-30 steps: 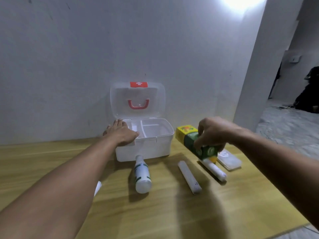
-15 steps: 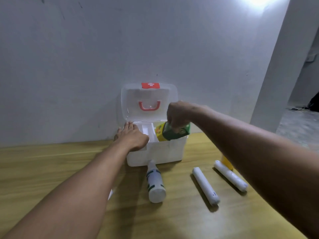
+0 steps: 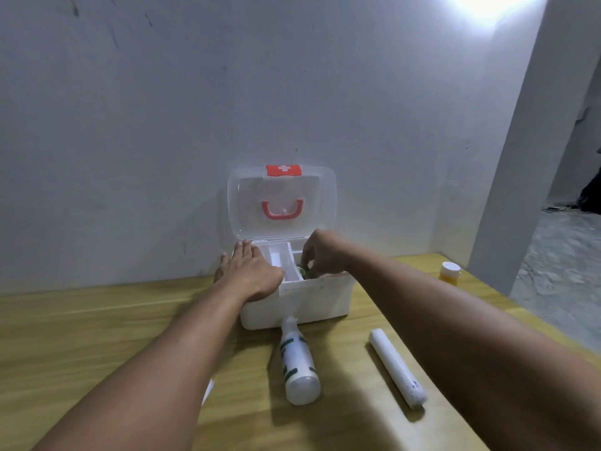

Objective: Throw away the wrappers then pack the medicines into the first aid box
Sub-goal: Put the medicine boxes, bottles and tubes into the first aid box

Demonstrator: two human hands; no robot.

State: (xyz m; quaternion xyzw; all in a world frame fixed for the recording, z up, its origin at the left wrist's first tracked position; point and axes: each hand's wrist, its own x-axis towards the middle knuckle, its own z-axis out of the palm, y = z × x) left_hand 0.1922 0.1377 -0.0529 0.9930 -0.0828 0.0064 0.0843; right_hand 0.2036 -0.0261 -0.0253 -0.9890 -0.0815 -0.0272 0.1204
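The white first aid box [image 3: 312, 304] stands open against the wall, its clear lid [image 3: 247, 203] with a red handle upright. My left hand [image 3: 250, 271] lies flat on the box's left rim. My right hand [image 3: 320, 252] reaches down into the right compartment, fingers on the green medicine box [image 3: 302, 271], which is mostly hidden inside. In front of the box lies a white spray bottle [image 3: 297, 362] with green print. A white roll [image 3: 396, 369] rests on the table to its right.
A yellow bottle with a white cap [image 3: 450, 271] stands at the table's right edge [image 3: 487, 288]. A white scrap [image 3: 208, 390] peeks out under my left forearm. Beyond the right edge the floor drops away beside a pillar [image 3: 536, 141].
My right hand has carried the green medicine box from the table's right side over the first aid box and lowered it into the right compartment. My left hand stayed on the rim.
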